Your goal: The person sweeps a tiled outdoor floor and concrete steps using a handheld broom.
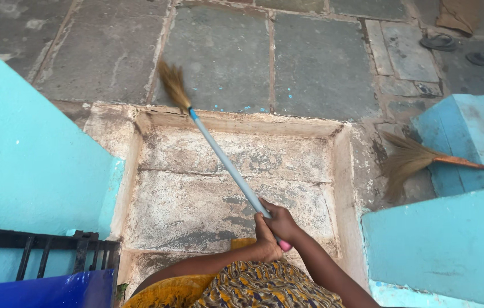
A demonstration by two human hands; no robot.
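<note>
Far left, turquoise wall (25,165), black railing (42,251) and a blue bin (54,292) cut off at the bottom edge. Centre, broom (219,154) slanting up across worn steps (196,199), bristles blurred over the grey paving (310,63). Left hand (266,242) and right hand (279,221), each grip clamped round the handle near its pink end. Right, second broom (419,159) lying by a blue block (470,137), handle cut off. Top right, two sandals (461,48), hard to make out.

Second broom (410,161) against blue step (470,134) — sandals (438,41) beyond.
</note>
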